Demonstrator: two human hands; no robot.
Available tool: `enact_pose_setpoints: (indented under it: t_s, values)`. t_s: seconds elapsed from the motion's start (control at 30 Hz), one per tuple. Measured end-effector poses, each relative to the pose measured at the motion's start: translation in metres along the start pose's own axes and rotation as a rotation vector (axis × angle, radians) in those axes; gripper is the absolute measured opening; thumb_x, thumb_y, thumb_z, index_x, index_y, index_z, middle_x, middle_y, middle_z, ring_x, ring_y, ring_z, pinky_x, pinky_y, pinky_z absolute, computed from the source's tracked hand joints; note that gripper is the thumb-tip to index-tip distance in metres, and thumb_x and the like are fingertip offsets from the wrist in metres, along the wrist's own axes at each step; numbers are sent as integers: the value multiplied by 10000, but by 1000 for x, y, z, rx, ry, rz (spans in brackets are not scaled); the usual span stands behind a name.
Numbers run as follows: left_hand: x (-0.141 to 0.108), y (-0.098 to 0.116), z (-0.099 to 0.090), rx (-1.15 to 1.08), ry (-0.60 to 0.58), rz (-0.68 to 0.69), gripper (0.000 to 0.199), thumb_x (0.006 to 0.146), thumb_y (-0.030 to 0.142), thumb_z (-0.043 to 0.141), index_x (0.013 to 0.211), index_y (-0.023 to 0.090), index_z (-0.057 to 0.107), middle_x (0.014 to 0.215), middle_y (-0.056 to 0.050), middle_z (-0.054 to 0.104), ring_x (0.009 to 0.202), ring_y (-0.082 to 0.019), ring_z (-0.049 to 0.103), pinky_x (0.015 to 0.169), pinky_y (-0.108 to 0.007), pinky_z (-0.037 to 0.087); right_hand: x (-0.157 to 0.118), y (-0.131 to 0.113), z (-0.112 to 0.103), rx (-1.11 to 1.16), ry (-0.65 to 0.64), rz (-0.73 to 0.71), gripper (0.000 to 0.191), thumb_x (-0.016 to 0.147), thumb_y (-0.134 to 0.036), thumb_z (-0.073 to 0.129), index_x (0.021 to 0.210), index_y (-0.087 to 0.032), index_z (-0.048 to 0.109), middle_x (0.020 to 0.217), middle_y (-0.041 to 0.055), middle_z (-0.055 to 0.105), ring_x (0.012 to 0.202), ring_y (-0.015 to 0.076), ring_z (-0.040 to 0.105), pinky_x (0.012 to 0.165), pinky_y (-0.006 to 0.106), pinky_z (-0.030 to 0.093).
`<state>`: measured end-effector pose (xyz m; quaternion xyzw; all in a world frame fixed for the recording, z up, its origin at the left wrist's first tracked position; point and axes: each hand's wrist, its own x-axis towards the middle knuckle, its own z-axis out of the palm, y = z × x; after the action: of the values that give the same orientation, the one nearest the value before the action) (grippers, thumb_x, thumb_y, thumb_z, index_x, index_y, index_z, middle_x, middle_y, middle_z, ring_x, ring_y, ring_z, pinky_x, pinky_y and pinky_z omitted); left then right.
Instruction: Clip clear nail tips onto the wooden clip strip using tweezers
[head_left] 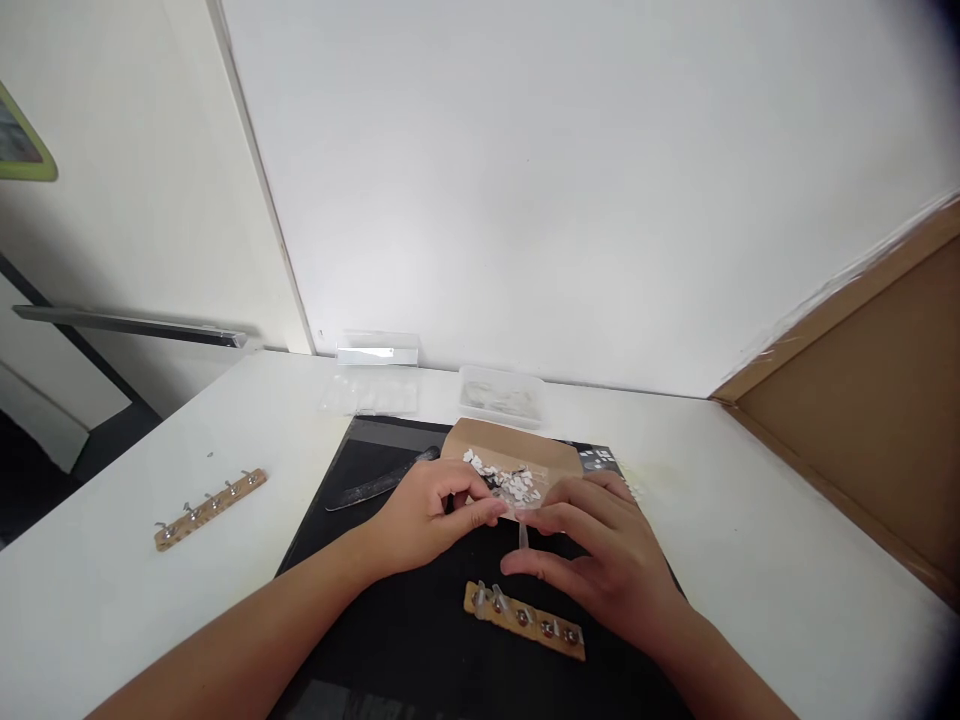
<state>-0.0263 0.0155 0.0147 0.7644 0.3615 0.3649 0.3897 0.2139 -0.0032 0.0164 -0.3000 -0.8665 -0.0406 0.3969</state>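
Note:
My left hand [439, 510] pinches thumb and forefinger together at the near edge of a brown paper tray [555, 455] that holds small white pieces [514, 485]. Whatever lies between those fingertips is too small to make out. Close beside it, my right hand [592, 540] has its forefinger at the same spot, with the thumb apart and lower. A small translucent strip [523, 536] hangs just below the right forefinger; whether it is gripped cannot be told. Nearer to me, a wooden strip [525, 620] carries several round metal parts, some with clear pieces on them.
Under the hands lies a black mat [420, 640] on a white table [300, 425]. A dark file [375, 488] rests left of the tray. Clear boxes [501, 395] stand by the wall. Another wooden strip [211, 510] lies at the left.

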Motion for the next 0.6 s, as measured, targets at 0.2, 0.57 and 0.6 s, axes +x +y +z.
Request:
enact_pose_setpoints:
  t_s: [0.2,0.57,0.6]
  values:
    - [0,-6,1,158,189,144,172,1003,312,655,918,192,746,844,-2,748,722,-116,617,695,-246,464,-3,8,-8,66,-90,-12,376,820,-486,870,966,-205,667,796,-19,631,717,144,573,746,331,388]
    - [-3,-14,1,309,454,247,277,1062,225,534,1260,265,724,1195,-11,799,1059,-180,762,972,-319,593,-5,4,-6,91,-183,19,336,860,-486,834,997,-222,678,782,-16,653,734,159,607,735,320,440]
    - [-3,-14,1,317,481,247,314,1068,209,509,1314,267,695,1244,-14,782,1104,-182,752,1013,-332,586,-6,4,-6,93,-189,21,335,860,-483,834,999,-222,678,781,-16,651,731,158,605,731,317,439]
